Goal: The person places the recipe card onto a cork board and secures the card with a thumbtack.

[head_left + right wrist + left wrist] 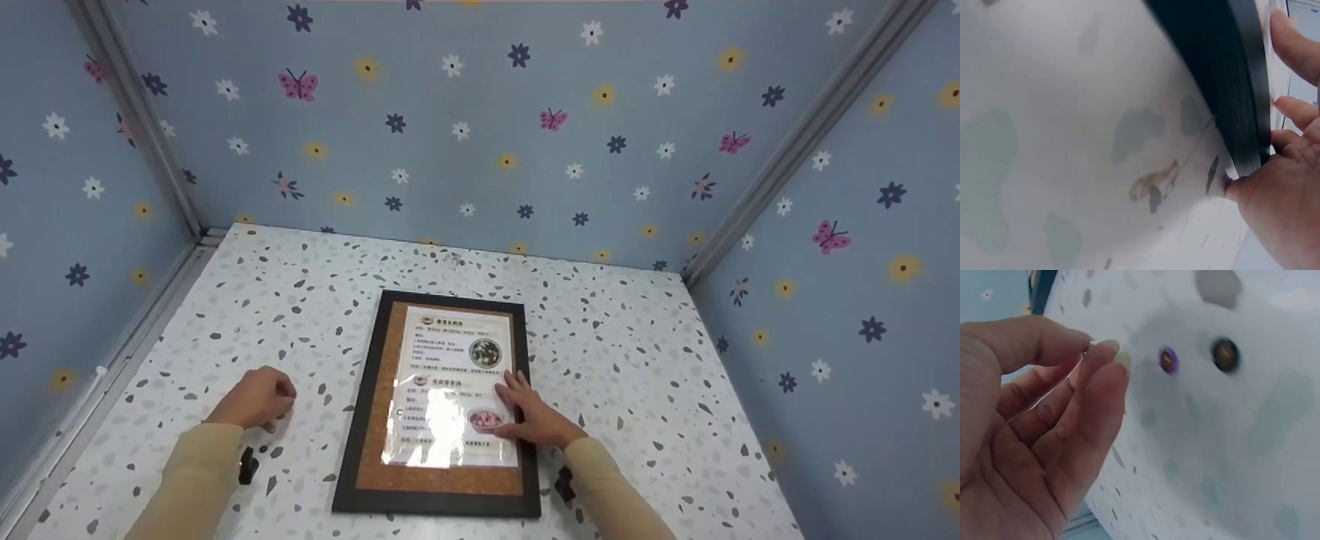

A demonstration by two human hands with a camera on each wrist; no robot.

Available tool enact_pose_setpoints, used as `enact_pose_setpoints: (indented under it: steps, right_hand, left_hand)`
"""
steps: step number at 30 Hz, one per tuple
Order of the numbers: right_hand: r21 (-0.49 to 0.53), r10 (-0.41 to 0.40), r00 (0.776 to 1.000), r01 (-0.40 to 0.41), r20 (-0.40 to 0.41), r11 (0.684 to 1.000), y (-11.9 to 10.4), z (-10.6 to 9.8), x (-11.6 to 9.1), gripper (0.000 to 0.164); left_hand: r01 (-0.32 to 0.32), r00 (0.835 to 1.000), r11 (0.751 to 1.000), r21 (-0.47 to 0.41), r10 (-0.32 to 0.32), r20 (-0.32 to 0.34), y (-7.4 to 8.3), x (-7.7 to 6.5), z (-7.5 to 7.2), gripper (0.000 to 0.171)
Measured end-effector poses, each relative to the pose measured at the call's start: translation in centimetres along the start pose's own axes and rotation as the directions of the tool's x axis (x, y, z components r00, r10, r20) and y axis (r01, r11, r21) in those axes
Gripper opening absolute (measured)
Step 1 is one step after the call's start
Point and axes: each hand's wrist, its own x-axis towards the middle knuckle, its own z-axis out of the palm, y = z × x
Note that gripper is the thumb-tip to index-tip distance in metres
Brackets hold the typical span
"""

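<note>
my right hand (534, 415) is lying flat on the right side of the cork board (442, 409), fingers straight and spread over the laminated recipe sheet (452, 390) that sits on it. in the right wrist view my thumb sits against the board's black frame (1224, 84) at its outer edge. the board lies flat in the middle of the speckled table (637, 352), long side running near to far. my left hand (256, 397) is off to the left of the board, resting on the table with fingers loosely curled together, holding nothing that i can see. just beyond my fingertips (1107, 354) there are two little round pins on the table, a purple pin (1168, 360) and a brownish pin (1224, 354), both blurry.
</note>
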Motion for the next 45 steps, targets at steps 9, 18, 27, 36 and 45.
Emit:
enact_pose_setpoints:
  steps: [9, 18, 27, 36, 45]
  right_hand:
    - [0.000, 0.009, 1.000, -0.009, -0.001, 1.000, 0.1, 0.6, 0.3, 0.084]
    - [0.014, 0.001, 1.000, -0.001, 0.000, 1.000, 0.1, 0.8, 0.3, 0.081]
    - [0.011, 0.024, 1.000, -0.024, -0.017, 1.000, 0.2, 0.9, 0.3, 0.083]
    - [-0.007, 0.027, 0.999, -0.027, -0.031, 1.000, 0.7, 0.8, -0.1, 0.084]
    - [0.033, 0.021, 0.997, -0.019, -0.072, 0.999, 0.9, 1.1, -1.1, 0.083]
  left_hand:
    - [-0.080, 0.997, 0.992, -0.101, 0.079, -0.021, 2.3, 2.1, 1.0, 0.011]
    - [-0.133, 0.991, 0.977, -0.164, 0.127, -0.045, 4.3, 5.1, 2.3, 0.017]
    - [-0.123, 0.992, 0.963, -0.239, 0.111, -0.065, 6.7, 8.2, 3.8, 0.020]
    - [-0.164, 0.986, 0.860, -0.482, 0.133, -0.099, 8.8, 12.0, 5.7, 0.020]
    - [-0.127, 0.990, 0.839, -0.529, 0.074, -0.119, 9.8, 15.6, 7.2, 0.020]
